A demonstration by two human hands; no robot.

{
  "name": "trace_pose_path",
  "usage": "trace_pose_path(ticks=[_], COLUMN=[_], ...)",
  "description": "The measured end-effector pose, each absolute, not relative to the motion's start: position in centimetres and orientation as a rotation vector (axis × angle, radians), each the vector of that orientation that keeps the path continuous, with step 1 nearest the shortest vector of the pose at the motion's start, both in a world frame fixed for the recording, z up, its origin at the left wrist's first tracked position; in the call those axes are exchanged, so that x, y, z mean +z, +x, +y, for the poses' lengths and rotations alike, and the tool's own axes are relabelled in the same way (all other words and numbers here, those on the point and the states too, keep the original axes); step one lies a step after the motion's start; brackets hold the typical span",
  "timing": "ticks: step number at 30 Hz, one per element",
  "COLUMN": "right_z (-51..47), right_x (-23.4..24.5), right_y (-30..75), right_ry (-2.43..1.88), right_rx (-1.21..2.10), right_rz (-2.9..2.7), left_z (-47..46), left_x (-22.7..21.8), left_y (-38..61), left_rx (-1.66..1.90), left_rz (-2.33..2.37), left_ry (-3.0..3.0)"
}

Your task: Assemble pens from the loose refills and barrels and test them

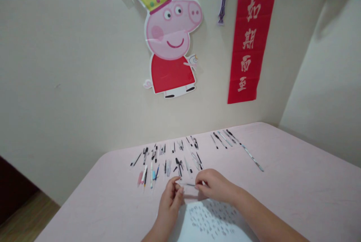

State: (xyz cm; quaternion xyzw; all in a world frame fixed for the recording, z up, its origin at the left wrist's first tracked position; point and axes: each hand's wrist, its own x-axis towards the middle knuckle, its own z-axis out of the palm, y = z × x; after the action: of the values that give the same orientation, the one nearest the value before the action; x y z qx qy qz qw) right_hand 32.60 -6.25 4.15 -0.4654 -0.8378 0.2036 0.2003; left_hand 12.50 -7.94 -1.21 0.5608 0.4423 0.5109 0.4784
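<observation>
Just above the sheet of paper [214, 221], my hands face each other with a thin pen piece between them. My left hand [171, 198] pinches the clear pen barrel [183, 183] at its left end. The fingertips of my right hand [216, 185] close on the dark, slim pen refill [191, 184], which lines up with the barrel. Whether the refill sits inside the barrel I cannot tell. Beyond my hands lie groups of pen parts, among them a dark set of pieces [178, 166] and a clear barrel [168, 168].
Several whole pens [220, 139] lie at the back right, near a long patterned pen [252, 158]. Colored pen parts [140, 178] lie at the left. Everything rests on a pink-covered table [296, 181] against a wall with a pig cutout [173, 70] and a red banner [249, 46].
</observation>
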Motion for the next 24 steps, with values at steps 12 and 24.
trace_pose_path(ticks=[12,24], right_z=[-1.7,-2.7], right_x=[0.1,0.9], right_y=[43.2,47.2], right_ry=[-1.973,-2.497], right_rx=[0.07,-0.071], right_rz=[-1.675,-1.395], left_z=[-8.0,-8.2], left_x=[0.4,0.7], left_y=[12.8,12.9], left_rx=[1.197,1.194], left_rz=[1.24,1.248], left_ry=[1.374,1.431])
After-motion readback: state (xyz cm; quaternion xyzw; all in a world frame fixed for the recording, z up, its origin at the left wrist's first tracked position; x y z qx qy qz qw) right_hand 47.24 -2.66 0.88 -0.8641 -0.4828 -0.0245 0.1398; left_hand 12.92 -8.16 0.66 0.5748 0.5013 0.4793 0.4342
